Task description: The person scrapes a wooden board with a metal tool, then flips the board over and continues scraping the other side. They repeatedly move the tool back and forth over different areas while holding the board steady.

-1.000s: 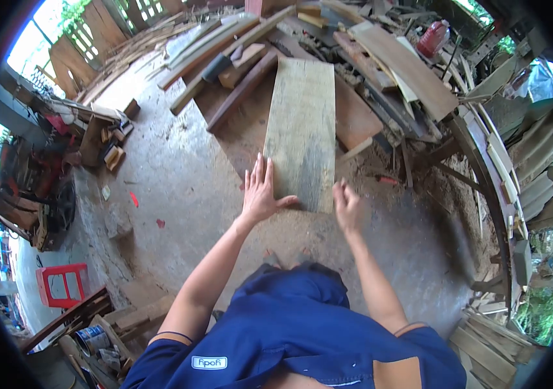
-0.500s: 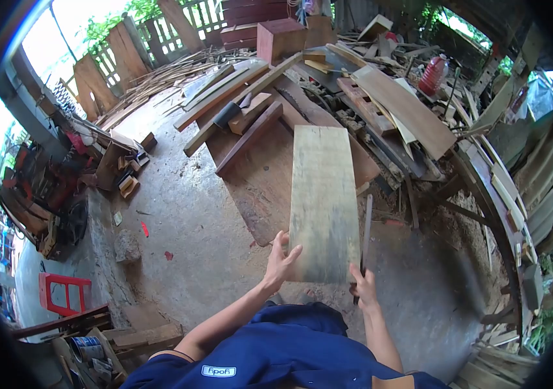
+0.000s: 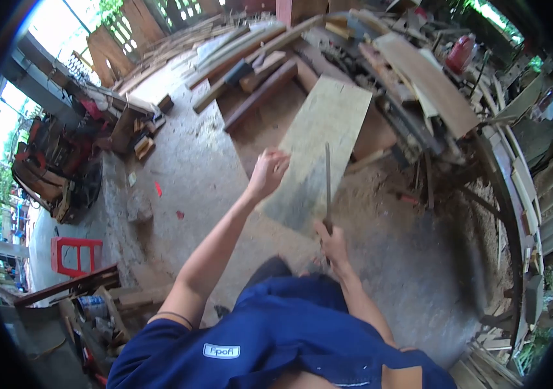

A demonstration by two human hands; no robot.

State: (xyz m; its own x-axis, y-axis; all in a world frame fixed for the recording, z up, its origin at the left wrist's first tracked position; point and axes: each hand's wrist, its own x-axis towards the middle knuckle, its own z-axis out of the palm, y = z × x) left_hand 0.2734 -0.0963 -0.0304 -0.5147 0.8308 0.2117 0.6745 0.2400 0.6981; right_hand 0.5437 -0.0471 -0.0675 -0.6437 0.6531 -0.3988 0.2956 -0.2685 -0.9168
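A pale wooden board (image 3: pixel 328 123) with grey stains slants away from me, its near end above the concrete floor. My right hand (image 3: pixel 333 245) is wrapped round the dark handle of a long, narrow, grey blade-like tool (image 3: pixel 328 175). The tool points away from me and overlaps the board's lower right part in view. At the board's left edge, my left hand (image 3: pixel 270 174) has its fingers curled together. Whether these fingers touch the board or hold anything is hard to make out.
Beyond the board lie several timber beams (image 3: pixel 260 97) and a brown plank (image 3: pixel 425 81) on a scrap pile. A red plastic frame (image 3: pixel 77 255) stands left. A red bottle (image 3: pixel 461 55) sits at the back right. Wood offcuts (image 3: pixel 137 297) lie at lower left.
The board has turned clockwise, its far end now leaning right. My left hand has moved up and its fingers have curled. My right hand has brought the tool left across the board.
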